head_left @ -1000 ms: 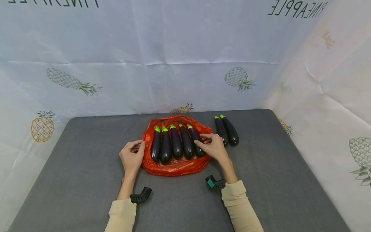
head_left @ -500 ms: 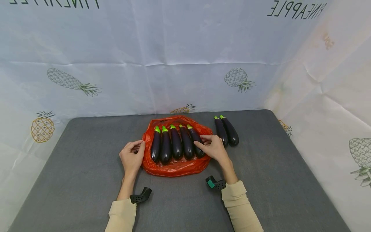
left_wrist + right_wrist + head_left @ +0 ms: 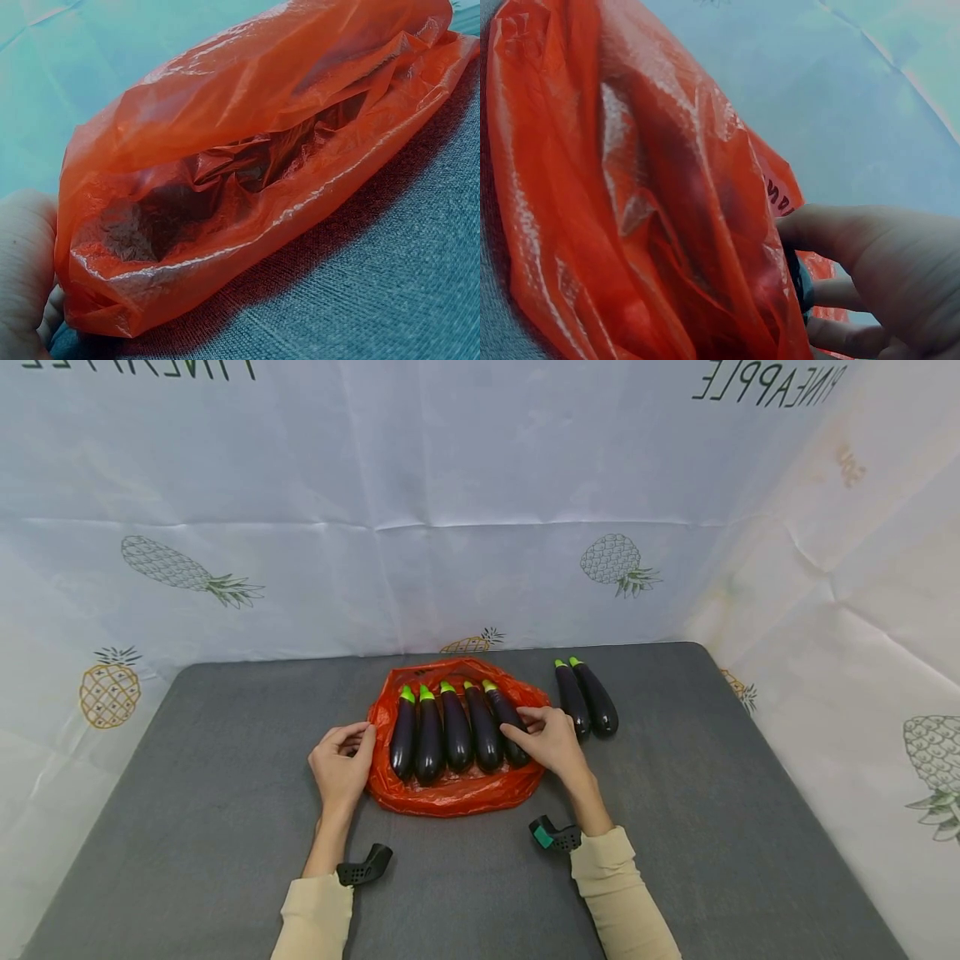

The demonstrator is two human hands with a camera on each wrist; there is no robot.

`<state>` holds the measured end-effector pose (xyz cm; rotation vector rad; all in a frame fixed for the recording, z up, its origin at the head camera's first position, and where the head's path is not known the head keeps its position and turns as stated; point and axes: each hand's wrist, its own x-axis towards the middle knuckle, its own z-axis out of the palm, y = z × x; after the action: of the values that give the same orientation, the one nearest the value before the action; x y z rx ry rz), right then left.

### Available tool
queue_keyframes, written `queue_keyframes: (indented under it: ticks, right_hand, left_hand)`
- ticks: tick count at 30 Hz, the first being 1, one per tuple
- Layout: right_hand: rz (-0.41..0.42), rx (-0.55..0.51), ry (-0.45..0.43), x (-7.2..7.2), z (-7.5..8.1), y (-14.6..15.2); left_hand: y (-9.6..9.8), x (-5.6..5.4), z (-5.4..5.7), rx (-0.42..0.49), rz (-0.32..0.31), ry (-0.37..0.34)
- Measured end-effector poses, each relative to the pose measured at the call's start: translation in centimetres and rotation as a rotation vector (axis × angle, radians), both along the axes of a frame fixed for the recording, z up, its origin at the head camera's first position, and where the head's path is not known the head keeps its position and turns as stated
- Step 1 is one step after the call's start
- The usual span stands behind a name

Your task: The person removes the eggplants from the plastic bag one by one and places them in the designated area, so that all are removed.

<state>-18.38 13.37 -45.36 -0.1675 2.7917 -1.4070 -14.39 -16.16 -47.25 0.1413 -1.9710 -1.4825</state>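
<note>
A person's bare hands work at an open red bag [image 3: 450,802] on a grey worktop [image 3: 465,893]; take the bag as the middle of a clock, with twelve at the far side. Five dark eggplants lie inside it, side by side, green caps towards twelve: a row of four [image 3: 457,731] and, on the three o'clock side, the end eggplant [image 3: 501,708]. The left hand [image 3: 341,768] pinches the bag's edge at nine o'clock, thumb and fingers close together on the plastic. The right hand [image 3: 553,742], at three o'clock, has its thumb and fingers curled round the end eggplant, which rests in the bag. Just beyond that hand, between two and three o'clock, a loose pair [image 3: 597,700] of eggplants lies on the worktop, partly hidden by it. The step in hand seems to be handling this one eggplant while the bag is steadied; whether it is going in or coming out cannot be told. If going in, the next move would call for letting go without shifting its neighbours, then reaching for the pair; if coming out, for a straight lift clear of the rim.
</note>
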Motion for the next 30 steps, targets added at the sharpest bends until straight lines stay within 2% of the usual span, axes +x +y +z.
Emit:
queue_keyframes:
  ticks: [6, 17, 30]
  right_hand:
    - [-0.006, -0.027, 0.035, 0.0, 0.2, 0.0]
    - [-0.01, -0.054, 0.031, 0.0, 0.6, -0.1]
    - [-0.011, -0.073, 0.045, 0.7, 2.6, -0.2]
  left_hand:
    - [0.1, 0.0, 0.1, -0.004, -0.001, -0.006]
    - [0.1, 0.0, 0.2, -0.005, -0.006, 0.0]
    - [0.1, 0.1, 0.3, -0.003, -0.003, -0.012]
